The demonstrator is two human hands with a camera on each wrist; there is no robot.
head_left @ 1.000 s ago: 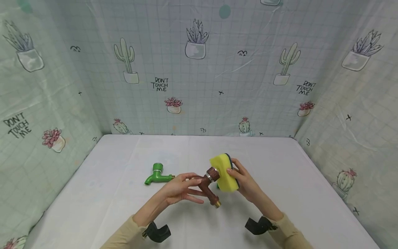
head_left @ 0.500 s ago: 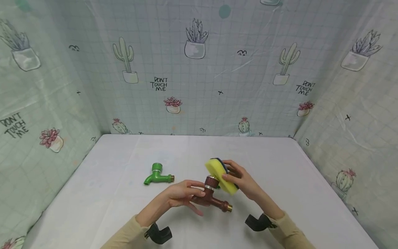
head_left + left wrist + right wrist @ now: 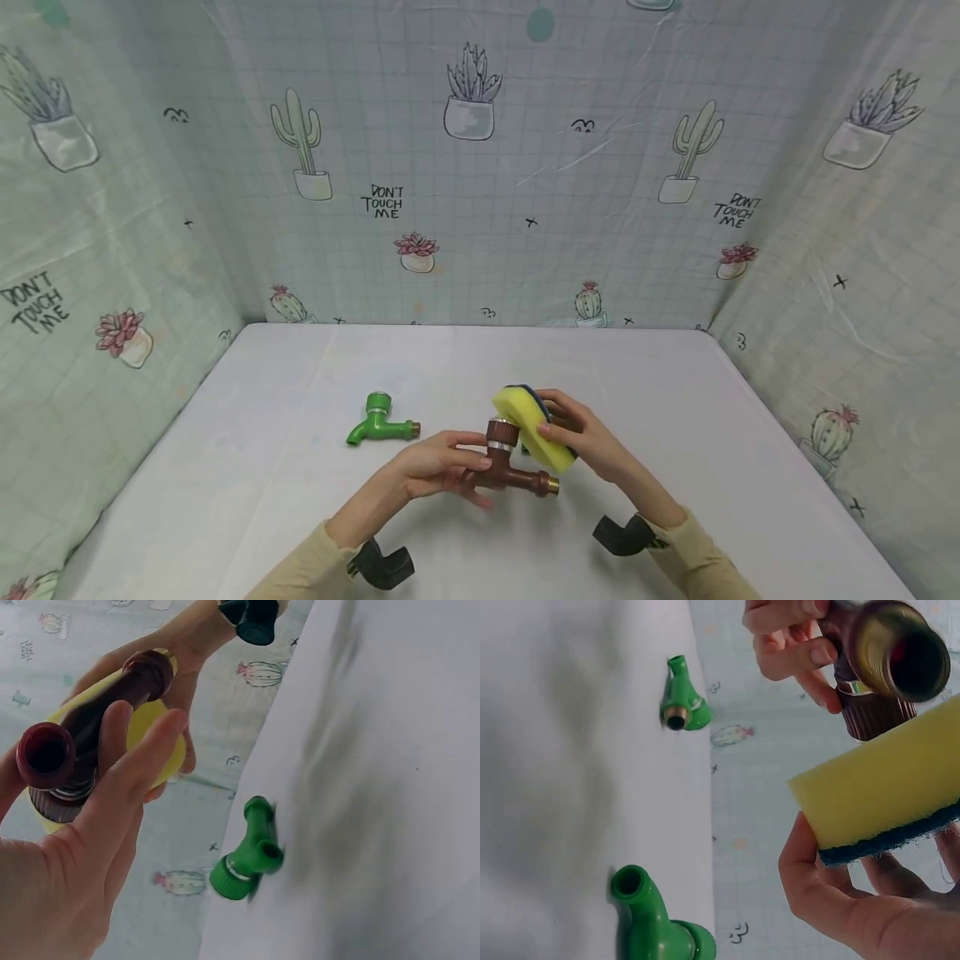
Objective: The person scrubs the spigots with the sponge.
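Soft, even light fills the head view; the white table (image 3: 645, 392) is its brightest area, while the patterned cloth (image 3: 480, 192) is greyer. Faint, blurry-edged shadows lie at lower centre below the left hand (image 3: 442, 468) and right hand (image 3: 588, 435), as if lit from above. Pale sheen streaks the cloth creases right of upper centre, and prints near both side edges look stretched and tilted. The left wrist view is dimmer and cooler, the brown tap (image 3: 105, 720) sinking almost to black at upper left, with hazy shadows right of centre. In the subdued right wrist view, the yellow sponge (image 3: 885, 780) stands out brightly, a smudgy shadow darkens the upper left, and background prints are soft
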